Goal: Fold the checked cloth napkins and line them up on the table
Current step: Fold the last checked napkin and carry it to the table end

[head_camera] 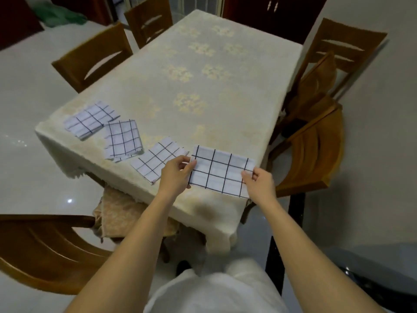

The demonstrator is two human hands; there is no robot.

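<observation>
No writing, label, brand or number readable anywhere. Between my fingers point(247, 175), white cloth napkin with dark grid lines point(222, 171): plain checks only, no lettering.

Four checked napkins point(222, 171), five wooden chairs point(90, 57), one table point(225, 114), two hands point(174, 175)

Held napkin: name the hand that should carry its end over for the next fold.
Probably the right hand: it pinches the held napkin's outer end, while the left hand pinches the end beside the folded napkins.

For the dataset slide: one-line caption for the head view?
Left hand and right hand pinch opposite ends of a checked napkin at the table edge, beside three folded napkins.
</observation>
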